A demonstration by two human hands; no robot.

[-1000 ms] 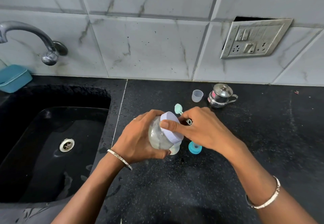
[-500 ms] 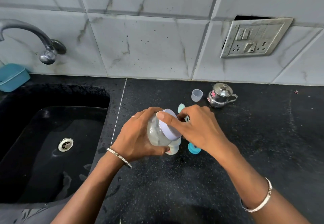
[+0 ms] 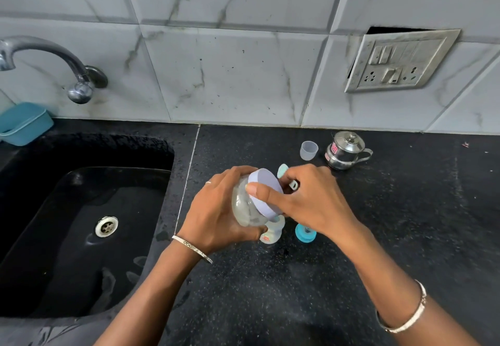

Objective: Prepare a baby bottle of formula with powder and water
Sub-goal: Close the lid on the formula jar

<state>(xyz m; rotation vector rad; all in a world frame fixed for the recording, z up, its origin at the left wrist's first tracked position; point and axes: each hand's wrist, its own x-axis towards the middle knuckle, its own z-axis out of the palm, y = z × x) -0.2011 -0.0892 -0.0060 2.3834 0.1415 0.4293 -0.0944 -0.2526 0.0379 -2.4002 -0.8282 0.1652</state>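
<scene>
Just right of the black sink [image 3: 108, 140], the left hand [image 3: 216, 210] grips a clear plastic jar [image 3: 244, 207]. It is tilted towards the right hand [image 3: 311, 202], whose fingers [image 3: 262, 192] clasp its pale lilac lid [image 3: 267, 179], probably unscrewing it.

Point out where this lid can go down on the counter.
Bare counter lies right of the steel pot and the right hand gripping the lid, and on the near side of the jar. Crowded: beyond and beside the jar, with the baby bottle, teal ring, scoop, clear cup.

Right hand [image 3: 311, 202] has turned slightly on the lid [image 3: 266, 197] of the jar [image 3: 243, 207] gripped by left hand [image 3: 216, 210]; marginally more lid top shows.
</scene>
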